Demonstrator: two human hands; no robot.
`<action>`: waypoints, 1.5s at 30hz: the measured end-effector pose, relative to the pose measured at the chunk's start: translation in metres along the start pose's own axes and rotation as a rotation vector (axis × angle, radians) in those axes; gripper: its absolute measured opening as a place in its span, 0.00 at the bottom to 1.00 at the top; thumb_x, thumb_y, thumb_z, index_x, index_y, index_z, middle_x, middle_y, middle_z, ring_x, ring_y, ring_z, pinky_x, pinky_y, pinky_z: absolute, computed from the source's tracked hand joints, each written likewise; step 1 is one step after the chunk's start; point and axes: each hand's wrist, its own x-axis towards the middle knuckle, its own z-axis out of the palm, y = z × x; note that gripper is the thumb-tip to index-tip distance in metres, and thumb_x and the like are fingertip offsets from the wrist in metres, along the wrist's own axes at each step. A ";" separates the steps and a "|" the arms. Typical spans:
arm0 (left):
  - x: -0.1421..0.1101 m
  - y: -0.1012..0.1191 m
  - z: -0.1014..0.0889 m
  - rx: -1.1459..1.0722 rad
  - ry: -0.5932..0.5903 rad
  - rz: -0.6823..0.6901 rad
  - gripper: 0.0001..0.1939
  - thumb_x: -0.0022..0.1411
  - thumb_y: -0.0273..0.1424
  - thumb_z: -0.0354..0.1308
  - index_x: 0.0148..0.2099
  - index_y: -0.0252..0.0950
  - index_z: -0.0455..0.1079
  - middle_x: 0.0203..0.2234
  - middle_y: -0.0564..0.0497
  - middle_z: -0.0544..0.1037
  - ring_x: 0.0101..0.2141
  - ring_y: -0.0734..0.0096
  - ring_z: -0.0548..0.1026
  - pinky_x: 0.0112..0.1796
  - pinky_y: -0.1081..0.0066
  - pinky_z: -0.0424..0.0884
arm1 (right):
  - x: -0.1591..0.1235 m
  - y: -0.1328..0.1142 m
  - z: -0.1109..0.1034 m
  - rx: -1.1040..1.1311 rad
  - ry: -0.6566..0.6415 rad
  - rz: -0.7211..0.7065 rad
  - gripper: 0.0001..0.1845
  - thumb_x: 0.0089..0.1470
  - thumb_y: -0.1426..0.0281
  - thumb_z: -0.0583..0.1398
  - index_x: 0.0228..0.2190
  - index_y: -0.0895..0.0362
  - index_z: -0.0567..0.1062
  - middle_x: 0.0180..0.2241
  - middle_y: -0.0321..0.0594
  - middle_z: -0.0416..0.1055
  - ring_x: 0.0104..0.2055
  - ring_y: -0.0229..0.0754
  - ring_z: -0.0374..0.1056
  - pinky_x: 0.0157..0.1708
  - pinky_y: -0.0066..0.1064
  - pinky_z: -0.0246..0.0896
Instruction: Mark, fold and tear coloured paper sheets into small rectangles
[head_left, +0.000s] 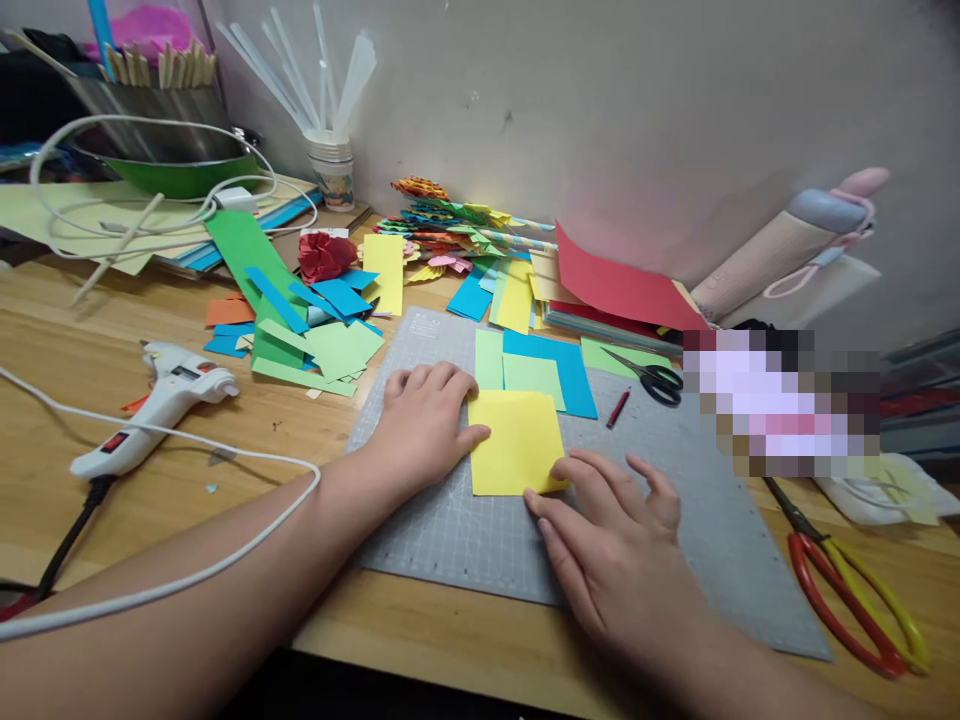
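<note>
A grey mat (pixel 465 545) (wooden table (pixel 427 630) beneath) bears yellow paper (pixel 514 440).

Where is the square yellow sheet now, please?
Just right of centre in the head view, the yellow sheet lies on the grey mat, between the left hand and right hand.

The left hand (pixel 420 425) touches the left edge of a yellow paper (pixel 514 445) on a gray mat (pixel 720 540); the right hand (pixel 615 530) touches its near right corner. Scissors (pixel 643 372) (black-handled) lie near a red pencil (pixel 618 408).
</note>
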 end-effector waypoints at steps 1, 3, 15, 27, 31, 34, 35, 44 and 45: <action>0.000 0.000 0.000 0.001 -0.001 -0.002 0.17 0.59 0.40 0.58 0.48 0.41 0.64 0.47 0.49 0.71 0.50 0.55 0.64 0.48 0.54 0.53 | -0.002 0.003 -0.003 -0.021 -0.001 0.010 0.13 0.58 0.68 0.53 0.35 0.52 0.78 0.43 0.47 0.72 0.52 0.55 0.64 0.53 0.58 0.41; 0.000 0.000 0.000 0.004 -0.006 -0.007 0.17 0.58 0.41 0.58 0.48 0.41 0.64 0.48 0.49 0.70 0.50 0.54 0.64 0.48 0.54 0.53 | -0.007 0.009 -0.007 -0.059 -0.007 0.037 0.14 0.58 0.69 0.52 0.34 0.53 0.78 0.42 0.47 0.72 0.50 0.56 0.65 0.52 0.59 0.42; -0.001 -0.002 0.002 -0.013 0.042 -0.002 0.16 0.58 0.42 0.57 0.47 0.42 0.67 0.46 0.49 0.71 0.48 0.54 0.65 0.49 0.54 0.53 | 0.010 0.039 -0.016 0.055 -0.151 -0.125 0.11 0.58 0.70 0.55 0.42 0.57 0.73 0.46 0.48 0.70 0.49 0.49 0.65 0.51 0.50 0.56; -0.003 0.004 -0.014 -0.182 0.074 0.141 0.15 0.58 0.45 0.58 0.44 0.42 0.69 0.48 0.50 0.73 0.50 0.59 0.68 0.52 0.55 0.50 | 0.030 0.045 0.007 0.111 -0.008 -0.402 0.11 0.57 0.78 0.53 0.37 0.59 0.74 0.38 0.44 0.77 0.40 0.41 0.73 0.36 0.33 0.69; -0.008 0.011 -0.027 -0.239 0.041 0.447 0.17 0.55 0.47 0.62 0.41 0.43 0.69 0.40 0.56 0.78 0.49 0.63 0.69 0.51 0.59 0.51 | 0.028 0.042 0.006 0.187 0.153 -0.285 0.10 0.55 0.78 0.55 0.37 0.57 0.74 0.35 0.42 0.78 0.35 0.39 0.74 0.34 0.31 0.69; -0.014 0.017 -0.029 -0.186 0.157 0.518 0.05 0.63 0.34 0.56 0.33 0.42 0.69 0.31 0.59 0.79 0.45 0.68 0.70 0.47 0.61 0.53 | 0.031 0.034 0.000 0.209 0.195 -0.254 0.10 0.54 0.78 0.56 0.37 0.56 0.73 0.36 0.41 0.78 0.37 0.40 0.73 0.36 0.33 0.69; -0.016 0.019 -0.029 -0.169 0.201 0.532 0.06 0.64 0.31 0.55 0.32 0.42 0.68 0.30 0.60 0.79 0.44 0.69 0.71 0.46 0.62 0.53 | 0.032 0.031 -0.002 0.210 0.200 -0.255 0.10 0.54 0.78 0.56 0.37 0.57 0.73 0.36 0.42 0.77 0.38 0.41 0.73 0.38 0.34 0.69; -0.027 0.031 -0.025 -0.071 0.298 0.596 0.07 0.64 0.26 0.53 0.32 0.39 0.67 0.30 0.57 0.78 0.42 0.68 0.70 0.44 0.63 0.56 | 0.034 0.024 -0.011 0.118 0.198 -0.399 0.07 0.55 0.77 0.56 0.32 0.58 0.75 0.32 0.43 0.77 0.37 0.43 0.70 0.36 0.35 0.69; -0.028 0.031 -0.024 -0.061 0.297 0.596 0.08 0.64 0.25 0.52 0.32 0.39 0.67 0.30 0.57 0.78 0.42 0.68 0.70 0.44 0.63 0.57 | 0.033 0.024 -0.012 0.104 0.202 -0.400 0.07 0.54 0.77 0.56 0.32 0.59 0.75 0.32 0.43 0.77 0.37 0.44 0.70 0.36 0.35 0.69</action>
